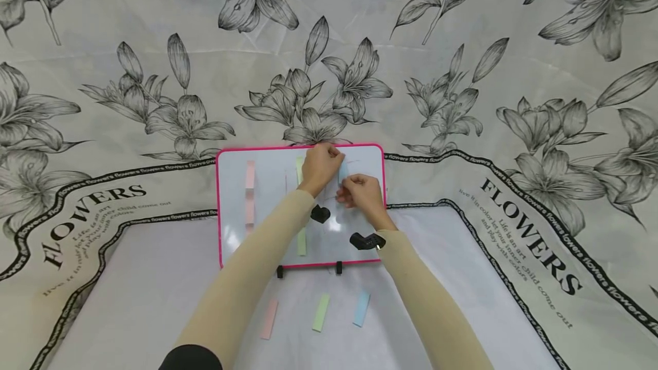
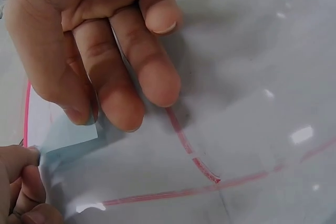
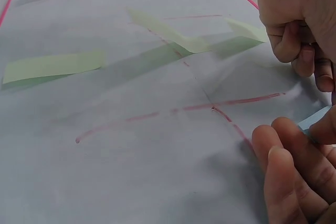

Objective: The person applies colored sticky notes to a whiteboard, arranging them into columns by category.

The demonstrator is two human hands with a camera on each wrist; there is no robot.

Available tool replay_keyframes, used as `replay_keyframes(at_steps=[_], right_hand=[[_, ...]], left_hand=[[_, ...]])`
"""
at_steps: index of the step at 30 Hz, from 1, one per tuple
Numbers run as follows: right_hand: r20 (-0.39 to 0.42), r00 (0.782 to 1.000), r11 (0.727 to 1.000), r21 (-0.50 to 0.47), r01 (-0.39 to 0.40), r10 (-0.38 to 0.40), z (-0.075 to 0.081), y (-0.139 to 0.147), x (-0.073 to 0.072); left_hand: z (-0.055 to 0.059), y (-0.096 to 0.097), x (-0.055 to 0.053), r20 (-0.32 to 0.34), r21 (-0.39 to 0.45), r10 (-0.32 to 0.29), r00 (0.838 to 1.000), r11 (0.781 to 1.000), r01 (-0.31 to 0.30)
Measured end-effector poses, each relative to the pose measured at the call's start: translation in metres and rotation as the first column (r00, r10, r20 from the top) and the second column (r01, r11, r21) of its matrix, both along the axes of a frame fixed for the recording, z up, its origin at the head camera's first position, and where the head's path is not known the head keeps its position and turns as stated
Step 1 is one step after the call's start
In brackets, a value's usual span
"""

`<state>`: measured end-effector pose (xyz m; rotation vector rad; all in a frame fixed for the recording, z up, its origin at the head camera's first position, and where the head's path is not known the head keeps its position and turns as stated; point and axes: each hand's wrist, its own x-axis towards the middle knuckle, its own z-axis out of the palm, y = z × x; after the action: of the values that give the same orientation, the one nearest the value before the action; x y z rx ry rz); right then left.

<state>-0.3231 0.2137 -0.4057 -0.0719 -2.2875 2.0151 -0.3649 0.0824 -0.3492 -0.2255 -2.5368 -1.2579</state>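
A small whiteboard [image 1: 272, 187] with a pink rim stands upright before me. At its upper right, a blue sticky strip [image 1: 343, 172] spans the space between my hands. My left hand [image 1: 321, 167] pinches one end with thumb and forefinger, the other fingers loosely bent. My right hand [image 1: 362, 194] pinches the opposite end, lower down. Seen from the left wrist, the blue strip [image 2: 71, 132] lies close over the board and is slightly bent. From the right wrist, mostly hidden by fingers, only a corner of the blue strip [image 3: 315, 119] shows.
Pink strips [image 1: 249, 176] and green strips [image 1: 301, 244] stick to the board, beside red marker lines [image 3: 178, 109]. On the white cloth in front lie a pink strip [image 1: 269, 318], a green strip [image 1: 321, 313] and a blue strip [image 1: 361, 308]. Black feet [image 1: 338, 268] hold the board.
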Motion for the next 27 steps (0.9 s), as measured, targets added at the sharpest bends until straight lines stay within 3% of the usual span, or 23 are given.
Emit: replay_keyframes(at_steps=[14, 22, 27], right_hand=[[-0.007, 1.0, 1.0, 0.007, 0.007, -0.007, -0.003, 0.002, -0.001], [-0.042, 0.999, 0.999, 0.03, 0.031, -0.03, -0.001, 0.007, -0.001], [-0.056, 0.998, 0.999, 0.042, 0.033, -0.03, 0.0, 0.009, 0.0]], left_hand=[[0.001, 0.008, -0.004, 0.017, -0.048, 0.041, 0.999, 0.998, -0.04], [0.002, 0.015, -0.004, -0.022, -0.161, 0.083, 0.996, 0.983, -0.085], [0.004, 0.017, -0.003, -0.012, -0.175, 0.098, 0.995, 0.98, -0.099]])
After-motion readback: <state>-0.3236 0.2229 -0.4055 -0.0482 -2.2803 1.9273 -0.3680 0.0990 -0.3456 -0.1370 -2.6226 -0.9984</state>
